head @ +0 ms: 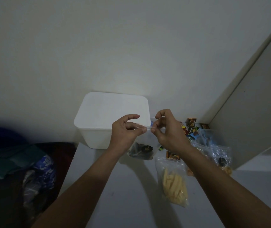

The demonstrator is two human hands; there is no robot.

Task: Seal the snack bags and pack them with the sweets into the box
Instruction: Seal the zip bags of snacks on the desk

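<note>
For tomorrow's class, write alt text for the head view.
Two hands, left hand and right hand, pinch the top strip of a clear snack bag above a white table. Behind stands a lidded white box; bagged snacks and wrapped sweets lie to the right.

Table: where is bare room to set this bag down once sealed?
Bare table lies in front of the white box, left of the yellow-stick bag. Crowded at right: sweets and other bags by the panel.

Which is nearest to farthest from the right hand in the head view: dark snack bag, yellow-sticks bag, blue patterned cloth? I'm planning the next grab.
From the right hand:
1. Dark snack bag, hanging just below both hands.
2. Yellow-sticks bag, lying on the table, nearer the person.
3. Blue patterned cloth, off the table, far left.
</note>
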